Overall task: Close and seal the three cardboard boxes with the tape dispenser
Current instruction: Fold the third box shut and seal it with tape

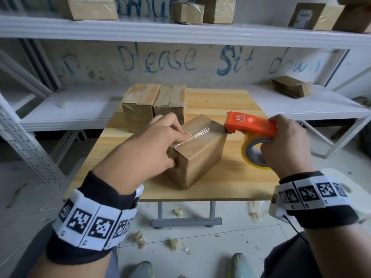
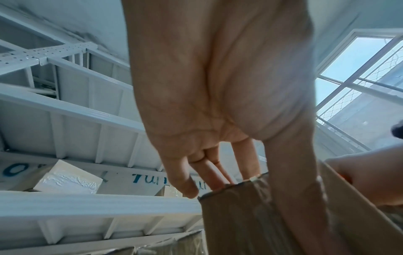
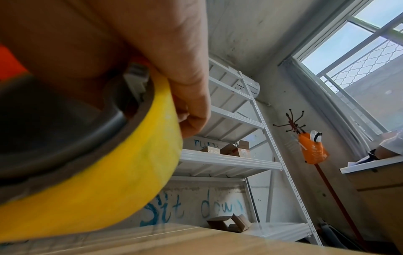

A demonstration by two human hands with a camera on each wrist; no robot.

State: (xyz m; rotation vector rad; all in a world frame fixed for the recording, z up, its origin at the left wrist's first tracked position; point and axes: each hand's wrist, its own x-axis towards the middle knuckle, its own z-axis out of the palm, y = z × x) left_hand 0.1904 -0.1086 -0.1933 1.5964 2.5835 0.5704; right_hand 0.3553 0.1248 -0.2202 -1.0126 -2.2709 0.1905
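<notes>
A brown cardboard box lies at an angle in the middle of the wooden table. A strip of clear tape runs along its closed top seam. My left hand presses the tape down near the box's near end, fingers on top and thumb on the end face. My right hand grips the orange tape dispenser with its yellow tape roll; the dispenser's nose sits at the box's far top edge. Two taped boxes stand side by side at the back left.
White metal shelving runs behind the table. It holds an open box on the right and several boxes on the upper shelf. Crumpled tape scraps litter the floor by my shoes, under the table's front edge.
</notes>
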